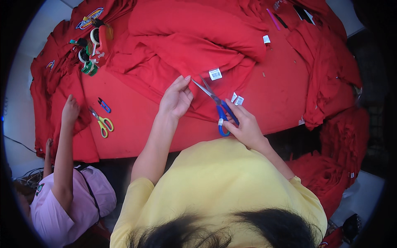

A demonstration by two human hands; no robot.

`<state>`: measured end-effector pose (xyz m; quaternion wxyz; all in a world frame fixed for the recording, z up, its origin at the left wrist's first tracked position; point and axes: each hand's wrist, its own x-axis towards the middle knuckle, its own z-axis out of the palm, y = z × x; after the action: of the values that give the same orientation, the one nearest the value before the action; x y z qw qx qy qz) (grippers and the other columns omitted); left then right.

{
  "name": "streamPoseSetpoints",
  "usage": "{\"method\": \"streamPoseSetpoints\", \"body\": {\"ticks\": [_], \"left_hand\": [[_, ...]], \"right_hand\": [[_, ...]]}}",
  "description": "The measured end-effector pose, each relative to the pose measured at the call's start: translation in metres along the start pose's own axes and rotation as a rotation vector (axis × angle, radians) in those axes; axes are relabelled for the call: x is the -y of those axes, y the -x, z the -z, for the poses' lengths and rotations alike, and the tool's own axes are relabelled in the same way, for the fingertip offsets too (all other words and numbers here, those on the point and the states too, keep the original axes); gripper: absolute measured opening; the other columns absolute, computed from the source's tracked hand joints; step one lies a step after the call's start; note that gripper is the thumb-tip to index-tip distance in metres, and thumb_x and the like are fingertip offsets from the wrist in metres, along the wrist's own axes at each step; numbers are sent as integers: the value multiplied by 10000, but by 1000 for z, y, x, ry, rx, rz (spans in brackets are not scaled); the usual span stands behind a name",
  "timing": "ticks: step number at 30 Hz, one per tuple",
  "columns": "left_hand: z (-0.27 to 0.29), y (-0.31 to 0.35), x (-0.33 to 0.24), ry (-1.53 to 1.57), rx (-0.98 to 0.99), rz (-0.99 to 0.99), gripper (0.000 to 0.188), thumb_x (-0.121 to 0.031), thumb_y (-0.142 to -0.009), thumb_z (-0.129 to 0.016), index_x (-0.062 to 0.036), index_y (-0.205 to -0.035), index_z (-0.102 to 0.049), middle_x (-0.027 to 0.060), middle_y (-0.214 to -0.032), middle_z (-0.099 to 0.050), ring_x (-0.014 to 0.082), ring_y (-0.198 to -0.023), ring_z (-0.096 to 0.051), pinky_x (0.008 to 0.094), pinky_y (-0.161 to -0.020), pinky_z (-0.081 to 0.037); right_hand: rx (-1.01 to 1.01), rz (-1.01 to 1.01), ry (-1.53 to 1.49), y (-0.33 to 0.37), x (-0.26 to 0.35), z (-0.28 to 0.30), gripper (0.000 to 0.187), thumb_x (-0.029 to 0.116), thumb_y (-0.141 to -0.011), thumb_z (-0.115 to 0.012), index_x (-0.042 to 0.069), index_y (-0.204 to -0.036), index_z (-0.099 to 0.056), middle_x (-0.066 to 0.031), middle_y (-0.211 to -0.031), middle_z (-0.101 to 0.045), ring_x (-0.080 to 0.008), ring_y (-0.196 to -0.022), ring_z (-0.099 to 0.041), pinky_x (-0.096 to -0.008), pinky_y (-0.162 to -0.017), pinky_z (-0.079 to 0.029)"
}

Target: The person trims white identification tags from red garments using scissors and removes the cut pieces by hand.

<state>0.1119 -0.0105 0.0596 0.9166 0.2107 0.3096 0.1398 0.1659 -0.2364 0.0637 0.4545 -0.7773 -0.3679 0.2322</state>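
Blue-handled scissors: we had these scissors above the red garment, blades spread and aimed up and left, away from our yellow shirt, probably so the tips could work beside the other fingers.
Right hand: our right hand grasped the blue handles from the right; that hold seemed chosen to let the loops work the blades.
Left hand: our left hand was raised just beside the blade tips, perhaps to guide something fine there; we could not tell whether its fingertips pinched anything.
Red garment: it lay bunched on the red tabletop in front of us, presumably kept near for handling, with a white label face up by the blades.
Spare cutters: yellow-handled scissors and blue snips lay to our left, likely within easy reach.
Co-worker: another person's hand was over red cloth at the far left.
Arm pose: our left forearm slanted up and right, wrist bent, fingers together; the right came in lower, its wrist turned inward.
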Motion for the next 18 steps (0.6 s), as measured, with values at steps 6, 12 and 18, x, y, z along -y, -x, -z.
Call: {"method": "streamPoseSetpoints", "body": {"ticks": [6,12,18], "left_hand": [[-19,25,13,-77,144,-68,212,-16,-880,-541,-55,-1087,-567,23,-965,-629,101,-874,-590,249,-794,-501],[-30,41,29,-230,116,-167,245,-7,-881,-525,-69,-1114,-566,14,-971,-631,102,-871,-599,271,-735,-518],[-40,50,42,-341,5,-219,239,-8,-866,-564,-69,-1096,-582,1,-965,-625,93,-867,-598,270,-707,-519]], "right_hand": [[20,80,138,11,1,20,565,132,-836,-640,-45,-1312,-392,-145,-889,-550,-250,-714,-566,-364,-665,-466],[44,195,164,15,-13,36,571,140,-846,-625,-39,-1326,-371,-183,-936,-553,-326,-823,-561,-401,-722,-461],[120,171,103,12,-18,46,553,129,-866,-587,-26,-1345,-358,-212,-1000,-555,-360,-913,-556,-402,-763,-457]]}}
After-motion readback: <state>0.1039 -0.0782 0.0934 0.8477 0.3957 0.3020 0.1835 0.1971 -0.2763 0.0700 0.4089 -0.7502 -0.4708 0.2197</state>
